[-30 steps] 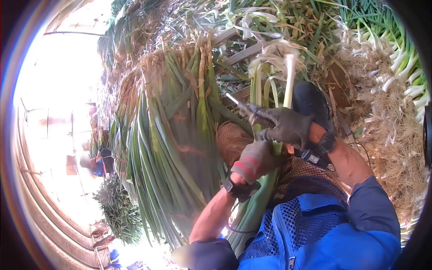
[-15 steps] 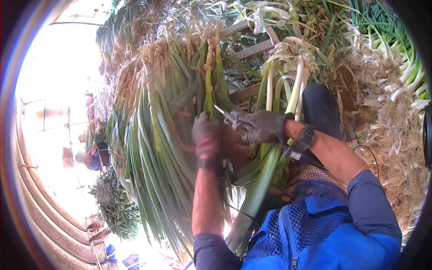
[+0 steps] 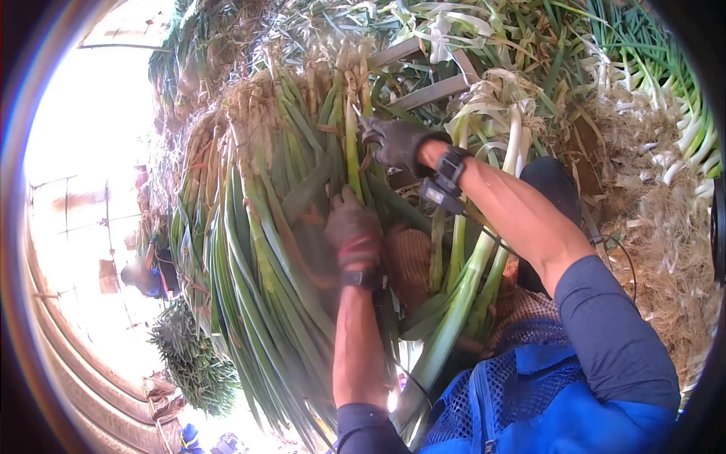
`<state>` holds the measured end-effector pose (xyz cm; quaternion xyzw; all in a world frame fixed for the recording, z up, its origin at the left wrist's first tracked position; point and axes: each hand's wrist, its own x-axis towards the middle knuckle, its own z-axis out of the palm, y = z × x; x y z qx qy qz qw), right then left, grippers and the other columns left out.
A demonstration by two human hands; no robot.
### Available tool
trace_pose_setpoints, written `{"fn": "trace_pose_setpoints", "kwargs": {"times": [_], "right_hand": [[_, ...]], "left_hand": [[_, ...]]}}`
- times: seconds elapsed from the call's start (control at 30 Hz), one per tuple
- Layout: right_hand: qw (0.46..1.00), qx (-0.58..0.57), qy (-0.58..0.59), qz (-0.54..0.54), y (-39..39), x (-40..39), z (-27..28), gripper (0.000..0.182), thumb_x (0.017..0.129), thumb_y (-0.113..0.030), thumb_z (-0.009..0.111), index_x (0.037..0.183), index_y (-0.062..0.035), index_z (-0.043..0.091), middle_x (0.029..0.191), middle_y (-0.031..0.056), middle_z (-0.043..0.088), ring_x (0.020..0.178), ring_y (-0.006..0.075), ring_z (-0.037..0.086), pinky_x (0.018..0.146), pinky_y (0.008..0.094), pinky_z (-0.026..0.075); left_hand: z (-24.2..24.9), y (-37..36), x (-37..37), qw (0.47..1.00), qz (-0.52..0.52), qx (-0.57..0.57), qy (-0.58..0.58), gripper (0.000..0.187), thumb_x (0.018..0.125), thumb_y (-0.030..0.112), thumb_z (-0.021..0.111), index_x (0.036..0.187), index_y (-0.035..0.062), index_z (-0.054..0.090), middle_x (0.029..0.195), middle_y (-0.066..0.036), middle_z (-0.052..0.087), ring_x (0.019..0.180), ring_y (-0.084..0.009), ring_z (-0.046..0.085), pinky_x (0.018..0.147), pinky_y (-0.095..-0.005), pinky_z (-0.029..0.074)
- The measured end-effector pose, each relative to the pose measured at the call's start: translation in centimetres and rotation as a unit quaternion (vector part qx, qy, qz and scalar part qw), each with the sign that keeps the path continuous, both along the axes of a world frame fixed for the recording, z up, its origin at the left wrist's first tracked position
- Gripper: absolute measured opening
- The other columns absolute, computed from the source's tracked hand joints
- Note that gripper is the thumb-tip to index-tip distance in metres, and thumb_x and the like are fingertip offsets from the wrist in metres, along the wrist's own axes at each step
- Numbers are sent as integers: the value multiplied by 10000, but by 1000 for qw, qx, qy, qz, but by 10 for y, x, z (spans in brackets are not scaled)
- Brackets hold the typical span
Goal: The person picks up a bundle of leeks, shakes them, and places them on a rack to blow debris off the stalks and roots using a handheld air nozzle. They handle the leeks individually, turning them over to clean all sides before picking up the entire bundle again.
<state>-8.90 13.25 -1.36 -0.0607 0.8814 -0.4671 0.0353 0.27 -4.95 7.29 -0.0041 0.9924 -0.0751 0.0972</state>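
Observation:
My left hand (image 3: 354,231), in a dark glove with a red cuff band, is closed around the green part of a large green onion (image 3: 351,147) whose roots point away from me. My right hand (image 3: 401,141), gloved too, is higher up, beside the pale stem of that onion. From its closed fingers sticks the narrow pale tip of a small knife (image 3: 357,110), close to the stem; the handle is hidden in the glove. A heap of unpeeled green onions (image 3: 261,219) with dry roots lies left of my hands. A few paler stalks (image 3: 473,280) lean by my right forearm.
A metal frame (image 3: 431,92) shows among leaf scraps at the back. Loose roots and peelings (image 3: 643,242) cover the right side. Whitish cleaned onions (image 3: 692,125) lie in a row at the upper right. Another person (image 3: 151,276) is far off at the left.
My right hand with the knife has moved up along the stem, away from my left hand towards the roots. My left hand has stayed on the onion, and the view has shifted slightly.

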Motion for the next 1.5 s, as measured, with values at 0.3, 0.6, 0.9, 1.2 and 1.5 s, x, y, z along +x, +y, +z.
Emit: {"fn": "trace_pose_setpoints", "kwargs": {"times": [0.3, 0.6, 0.9, 1.2, 1.5], "right_hand": [[998, -49, -36, 16, 5, -11, -5, 756, 871, -261, 667, 1552, -25, 441, 1417, 233, 616, 1213, 325, 668, 1027, 362, 528], [984, -45, -137, 108, 44, 149, 94, 734, 915, -333, 691, 1560, -83, 446, 1328, 218, 674, 1124, 342, 709, 974, 376, 549], [969, -199, -66, 130, 33, 223, 57, 650, 912, -385, 686, 1496, -137, 546, 1258, 181, 715, 1105, 334, 719, 965, 411, 553], [989, -80, -73, 99, 75, 251, 94, 776, 927, -290, 710, 1588, -77, 363, 1314, 180, 688, 1151, 302, 703, 1000, 370, 535], [984, 121, -133, 4, 93, 180, 74, 770, 933, -347, 678, 1613, -166, 365, 1171, 212, 733, 1034, 399, 716, 909, 472, 569]], "left_hand": [[-3, 7, -11, 1000, 10, 8, 0, 573, 847, 333, 760, 1354, 120, 601, 1461, -203, 587, 1119, -383, 709, 905, -490, 577], [28, -1, 3, 996, -13, 43, -73, 458, 718, 397, 789, 1005, 40, 778, 1003, -234, 757, 994, -404, 732, 864, -488, 573], [57, -17, 47, 951, 104, 273, -102, 405, 823, 319, 799, 952, -62, 750, 836, -234, 738, 765, -322, 751, 708, -419, 573], [82, 18, 79, 884, 165, 359, -251, 230, 891, 156, 769, 1008, -41, 751, 828, -79, 727, 667, -177, 672, 622, -351, 542], [69, 74, 146, 949, -102, 179, -240, 488, 864, 438, 768, 1066, -6, 763, 912, -239, 744, 909, -380, 741, 851, -462, 556]]}}
